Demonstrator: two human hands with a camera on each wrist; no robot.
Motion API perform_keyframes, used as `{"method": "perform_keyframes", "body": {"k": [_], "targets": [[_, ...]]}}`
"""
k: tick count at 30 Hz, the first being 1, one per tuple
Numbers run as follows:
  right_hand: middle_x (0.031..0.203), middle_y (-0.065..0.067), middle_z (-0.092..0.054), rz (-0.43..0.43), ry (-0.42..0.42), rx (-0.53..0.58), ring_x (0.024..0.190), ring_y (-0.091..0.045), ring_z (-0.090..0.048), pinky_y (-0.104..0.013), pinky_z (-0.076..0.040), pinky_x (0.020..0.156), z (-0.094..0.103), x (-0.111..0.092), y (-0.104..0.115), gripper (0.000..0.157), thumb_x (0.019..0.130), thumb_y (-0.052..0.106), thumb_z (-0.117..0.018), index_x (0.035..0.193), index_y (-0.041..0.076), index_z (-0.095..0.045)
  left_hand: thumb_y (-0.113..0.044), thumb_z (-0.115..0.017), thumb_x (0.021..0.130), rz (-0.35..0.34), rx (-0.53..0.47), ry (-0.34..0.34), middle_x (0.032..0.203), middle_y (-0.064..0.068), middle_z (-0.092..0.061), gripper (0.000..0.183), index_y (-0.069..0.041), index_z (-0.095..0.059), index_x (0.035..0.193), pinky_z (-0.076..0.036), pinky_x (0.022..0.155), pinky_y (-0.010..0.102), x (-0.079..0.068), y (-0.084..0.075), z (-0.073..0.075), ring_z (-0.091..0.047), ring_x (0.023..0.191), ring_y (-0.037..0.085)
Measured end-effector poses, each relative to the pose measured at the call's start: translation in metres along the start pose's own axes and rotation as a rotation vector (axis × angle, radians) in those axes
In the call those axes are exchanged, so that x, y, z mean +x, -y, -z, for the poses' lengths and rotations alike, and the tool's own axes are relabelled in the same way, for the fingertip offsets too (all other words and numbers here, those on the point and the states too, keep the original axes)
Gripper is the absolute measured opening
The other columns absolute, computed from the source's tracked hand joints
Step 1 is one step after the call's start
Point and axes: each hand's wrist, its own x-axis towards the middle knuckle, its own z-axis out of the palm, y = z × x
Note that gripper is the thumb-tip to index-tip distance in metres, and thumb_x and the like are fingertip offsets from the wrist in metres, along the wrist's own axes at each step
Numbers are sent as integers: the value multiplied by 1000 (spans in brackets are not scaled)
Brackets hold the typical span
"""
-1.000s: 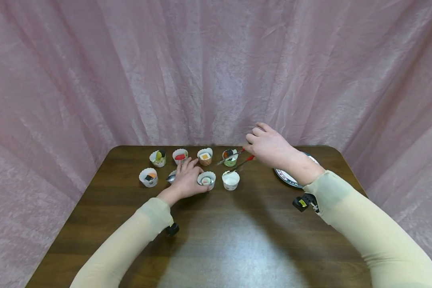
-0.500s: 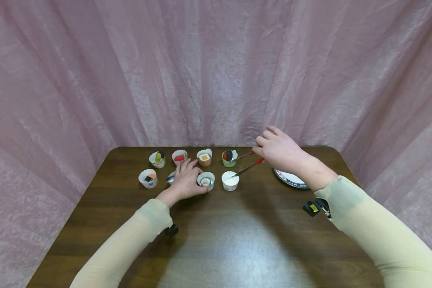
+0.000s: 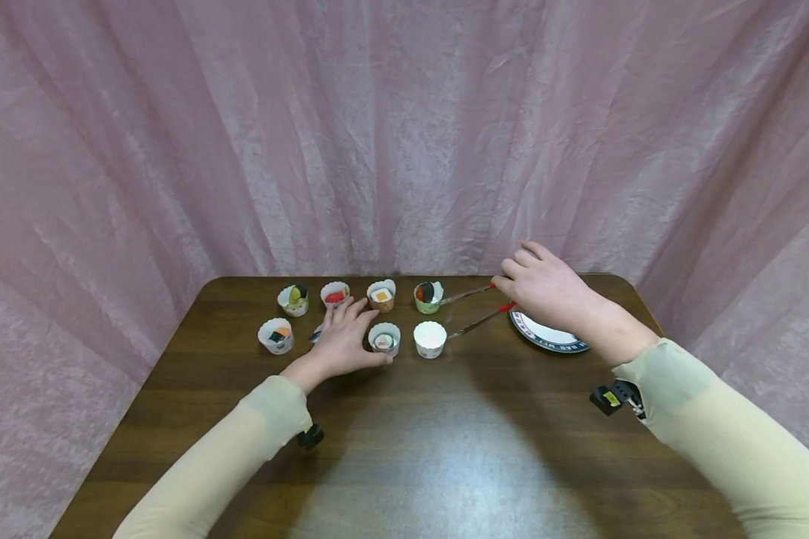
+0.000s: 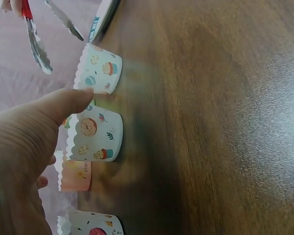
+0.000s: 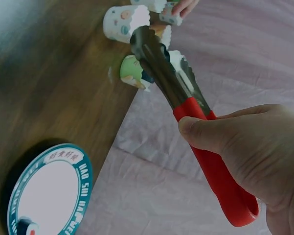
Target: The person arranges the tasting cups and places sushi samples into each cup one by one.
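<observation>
My left hand (image 3: 340,337) is spread beside a paper cup (image 3: 384,346) with a round white-rimmed sushi roll piece inside. Its thumb, straight in the left wrist view, lies close to that cup; contact cannot be told. In my right hand (image 3: 546,288) are metal tongs (image 5: 161,73) with red handles, gripped with the thumb on top. The tong arms stand apart with nothing visible between them. Their tips point at a white paper cup (image 3: 430,341), whose inside looks plain white, and a green cup (image 3: 428,305) with dark and orange pieces.
A blue-rimmed plate (image 3: 549,340) lies at the right, a dark-and-white piece on it in the right wrist view. More cups hold small food pieces: an orange cup (image 3: 380,305), and others at left. One is mostly behind my left hand. Pink curtain (image 3: 404,135) hangs behind the table.
My right hand has moved right with the tongs, whose tips have drawn away from the white and green cups. My left thumb and fingers have spread wider around the roll's cup.
</observation>
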Motion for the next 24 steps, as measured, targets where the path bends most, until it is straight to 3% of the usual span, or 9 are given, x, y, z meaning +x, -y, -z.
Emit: {"method": "perform_keyframes", "body": {"k": [14,24], "targets": [[97,-10,-61,-21,24,5,99,-36,-58,-56,-39,108,0,-24,-6,40,76,10,-87,111,2,-71,-64,-78,80,-32,-4,-11,165,15,-28,98,-9,-45,154,1,120,65,-10,-10,12,-9,154,39],[104,-11,-63,-52,40,38,102,-39,-56,-58,-36,110,8,-50,-14,58,67,18,-94,116,1,-69,-56,-79,84,-82,-34,-80,162,12,-34,78,-14,-57,146,-2,118,69,-16,-17,16,-15,153,41]]}}
